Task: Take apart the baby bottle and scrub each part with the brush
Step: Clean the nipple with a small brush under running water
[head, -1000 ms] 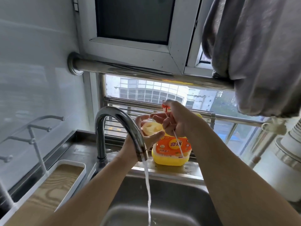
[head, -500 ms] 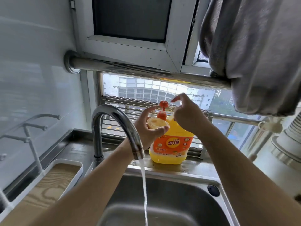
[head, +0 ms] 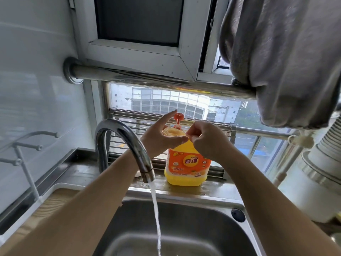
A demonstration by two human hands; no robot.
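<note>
Where the water falls: stainless steel sink [head: 184, 228], directly below the curved chrome tap [head: 127, 137]. A thin stream of water [head: 156, 204] runs from the spout, probably so that parts can be rinsed as they are scrubbed.
Left of the tap: white plastic tray with a wood-grain floor [head: 46, 200] on the steel bench [head: 217, 189], likely a draining spot.
Left hand [head: 158, 139]: raised just right of the tap's arch. Thumb and lower fingers cradle the part and the forefinger points up, clear of it. It is held high and out of the stream, which suggests close work, not rinsing.
Bottle part: pale yellow, translucent round bottle part [head: 173, 132] in the left hand, right of the tap and above the spout, its open side turned toward the other hand.
Right hand [head: 208, 141]: further right of the tap, fingers curled and tips pinched together at the part's edge. I cannot tell whether they nip the rim, something thin, or nothing.
Brush: none that I can make out.
Behind the tap, to its right: yellow plastic detergent bottle with an orange label and red pump [head: 186, 163], standing on the bench within reach of the sink.
Beyond and above the tap: steel rail [head: 147, 78] with a grey cloth [head: 276, 52] draped over it, probably to dry.
</note>
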